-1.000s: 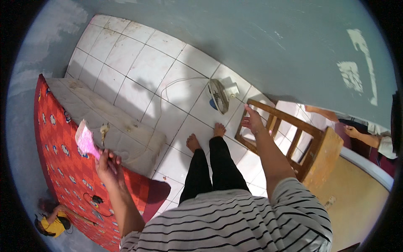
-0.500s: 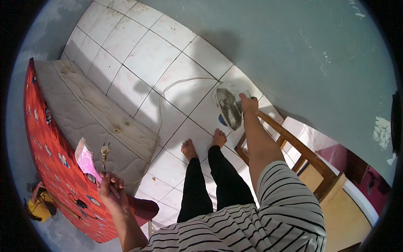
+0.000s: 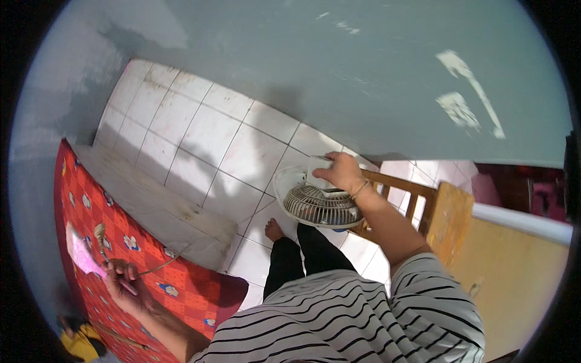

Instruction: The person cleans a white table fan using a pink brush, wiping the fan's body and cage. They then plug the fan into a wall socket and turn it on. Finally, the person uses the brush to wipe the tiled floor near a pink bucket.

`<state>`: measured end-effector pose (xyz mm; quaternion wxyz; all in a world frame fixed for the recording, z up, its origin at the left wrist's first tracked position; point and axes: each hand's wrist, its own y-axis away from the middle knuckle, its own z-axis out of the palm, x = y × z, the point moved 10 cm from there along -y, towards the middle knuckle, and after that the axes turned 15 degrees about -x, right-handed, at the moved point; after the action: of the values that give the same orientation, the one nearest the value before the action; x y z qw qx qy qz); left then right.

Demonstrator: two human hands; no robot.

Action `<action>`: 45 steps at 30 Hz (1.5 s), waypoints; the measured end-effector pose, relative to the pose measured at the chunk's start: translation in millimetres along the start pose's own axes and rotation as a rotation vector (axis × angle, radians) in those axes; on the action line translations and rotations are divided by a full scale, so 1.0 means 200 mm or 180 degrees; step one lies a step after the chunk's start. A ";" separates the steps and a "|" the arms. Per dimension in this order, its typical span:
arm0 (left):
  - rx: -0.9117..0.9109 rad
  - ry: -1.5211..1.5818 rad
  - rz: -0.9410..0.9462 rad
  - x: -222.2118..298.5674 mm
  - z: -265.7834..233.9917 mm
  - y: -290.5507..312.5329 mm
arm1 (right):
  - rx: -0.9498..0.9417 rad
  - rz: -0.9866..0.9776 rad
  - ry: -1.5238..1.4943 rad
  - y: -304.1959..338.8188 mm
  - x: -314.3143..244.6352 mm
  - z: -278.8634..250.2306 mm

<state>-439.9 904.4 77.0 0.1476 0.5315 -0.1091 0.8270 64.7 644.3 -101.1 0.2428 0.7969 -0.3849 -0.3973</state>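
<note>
At the lower left, my left hand (image 3: 127, 285) is closed around a pink brush (image 3: 88, 259) with pale bristles. The same hand grips a power cord (image 3: 161, 266), whose plug end (image 3: 100, 235) sticks up beside the brush. My right hand (image 3: 345, 173), right of the middle, has hold of a small electric fan (image 3: 321, 206) by the pale housing behind its round grille. The fan hangs over the floor in front of my legs, its grille facing down toward me. Part of its base is hidden behind the grille.
A mattress (image 3: 157, 187) with a red patterned cover (image 3: 130, 242) lies on the left. To the right stands a wooden chair (image 3: 445, 224) near a pale yellow panel (image 3: 514, 260). A grey-blue wall (image 3: 363, 78) rises beyond the white tiled floor (image 3: 242, 151). Something yellow (image 3: 82, 345) is at lower left.
My right hand has raised the fan from near the floor toward me, turning its grille. My left hand, with the brush and cord, has shifted left and lower in view. My view has turned too.
</note>
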 end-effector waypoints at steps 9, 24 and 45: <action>-0.0812 0.0375 0.0545 0.70 0.27 -0.18 | 0.0428 -0.0575 0.0129 1.24 -0.41 -0.98; -0.1727 0.0994 0.0419 0.61 0.95 -0.07 | 0.1152 0.0653 0.0521 2.30 0.68 -1.30; -0.2033 0.0947 0.0298 0.48 1.78 0.61 | 0.0362 0.0420 -0.0678 2.27 1.35 -1.19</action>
<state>-220.1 683.5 307.8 0.2826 0.3266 -0.3637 0.8253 174.4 180.1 227.7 0.1806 0.7357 -0.4820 -0.4403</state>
